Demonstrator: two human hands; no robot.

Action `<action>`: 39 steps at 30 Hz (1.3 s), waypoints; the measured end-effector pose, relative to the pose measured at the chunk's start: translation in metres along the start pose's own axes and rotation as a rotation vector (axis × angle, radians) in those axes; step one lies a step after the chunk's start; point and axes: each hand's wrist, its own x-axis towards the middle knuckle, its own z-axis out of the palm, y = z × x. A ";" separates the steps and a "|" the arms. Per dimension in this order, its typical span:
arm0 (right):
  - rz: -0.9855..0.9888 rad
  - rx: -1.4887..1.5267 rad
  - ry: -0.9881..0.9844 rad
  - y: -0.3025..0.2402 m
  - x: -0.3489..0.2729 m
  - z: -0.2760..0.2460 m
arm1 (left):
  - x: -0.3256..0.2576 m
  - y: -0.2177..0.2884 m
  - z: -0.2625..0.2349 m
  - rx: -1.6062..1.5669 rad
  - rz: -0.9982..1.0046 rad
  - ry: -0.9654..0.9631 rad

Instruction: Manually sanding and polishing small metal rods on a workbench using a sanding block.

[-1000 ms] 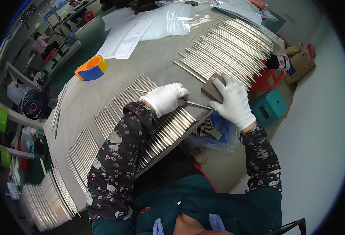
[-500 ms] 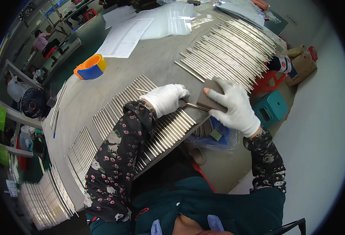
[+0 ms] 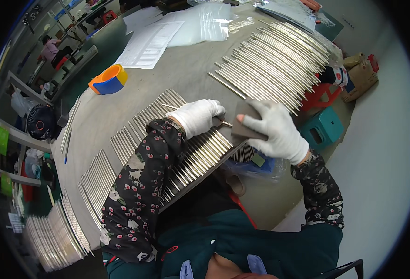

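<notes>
My left hand (image 3: 196,118), in a white glove, is closed around a thin metal rod (image 3: 227,123). The rod's right end sticks out past my fingers, and a stretch of its other end shows left of the wrist. In my right hand (image 3: 279,134), also white-gloved with a bare thumb tip, is a grey-brown rectangular block that looks like a sanding block (image 3: 247,123). The block sits against the rod's right end and hides its tip. Under my left hand and forearm lies a row of similar silver rods (image 3: 209,156) along the table's near edge.
A large batch of rods (image 3: 272,58) covers the table's far right. Further left are an orange-and-blue tape dispenser (image 3: 109,81), printed sheets (image 3: 151,44) and clear plastic bags (image 3: 200,25). Below the table edge lies a blue bag (image 3: 265,165); a teal stool (image 3: 323,128) stands right.
The block in my right hand has shifted left along the rod, toward my left hand, covering more of the rod's end. My left hand has stayed in place.
</notes>
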 end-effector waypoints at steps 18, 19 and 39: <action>0.169 -0.275 0.032 0.025 -0.010 0.001 | -0.004 0.004 -0.001 0.033 0.063 0.042; 0.130 -0.228 0.080 0.022 -0.010 -0.001 | -0.005 0.006 -0.001 0.032 0.060 0.040; 0.166 -0.227 0.012 0.021 -0.005 0.010 | -0.012 0.016 -0.004 0.060 0.009 0.057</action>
